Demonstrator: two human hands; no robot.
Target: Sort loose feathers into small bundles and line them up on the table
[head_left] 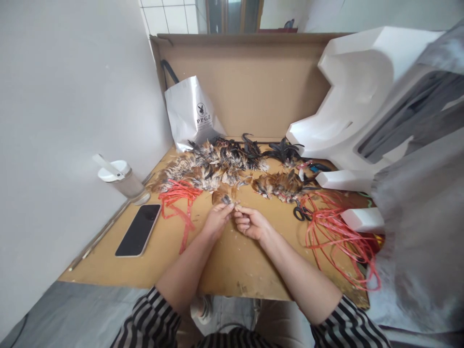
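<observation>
My left hand [219, 217] is closed on a small bunch of brown feathers [224, 194], which points away from me over the table. Fingertips of my right hand [250, 221] are pinched together at the quill end of that bunch, close beside my left fingertips. Whether a quill or something thinner is between them is too small to tell. Just beyond my hands lies a long pile of brown, black and pale feathers [206, 166]. To its right sits another brown feather bundle [277, 184], with black-handled scissors [301, 211] near it.
Red plastic strips [177, 193] lie at left, and a larger tangle of red strips [337, 232] at right. A phone [138, 231] and a lidded cup [125, 181] stand along the left side. A silver bag [188, 111] leans at the back; white foam [348, 101] rises at right.
</observation>
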